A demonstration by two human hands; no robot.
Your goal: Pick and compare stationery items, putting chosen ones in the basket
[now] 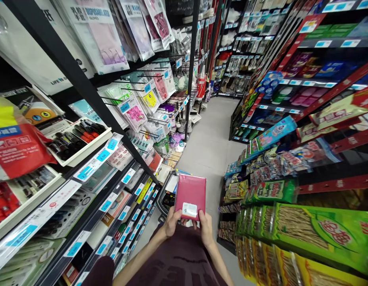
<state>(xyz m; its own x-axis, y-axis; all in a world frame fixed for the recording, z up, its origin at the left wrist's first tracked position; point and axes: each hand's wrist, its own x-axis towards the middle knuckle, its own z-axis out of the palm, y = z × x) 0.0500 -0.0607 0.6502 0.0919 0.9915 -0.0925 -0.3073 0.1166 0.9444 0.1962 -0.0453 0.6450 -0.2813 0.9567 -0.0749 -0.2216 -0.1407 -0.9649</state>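
A pink notebook (192, 190) in a shiny clear wrap, with a white label near its lower edge, is held in front of my body. My left hand (173, 222) grips its lower left corner, thumb on top. On its lower right corner is my right hand (205, 227), thumb likewise on the cover; some fingertips show below the lower edge. Just beyond and to the left, partly hidden by the notebook, is a dark shopping basket (160, 207) with several things inside.
On the left, a shelf rack holds pen trays (78, 139) and stationery behind price tags (103, 155). Packs of gloves (105, 39) hang above. Snack packs (318, 234) jut out from the right rack. Between them the grey floor (210, 131) of the aisle runs ahead.
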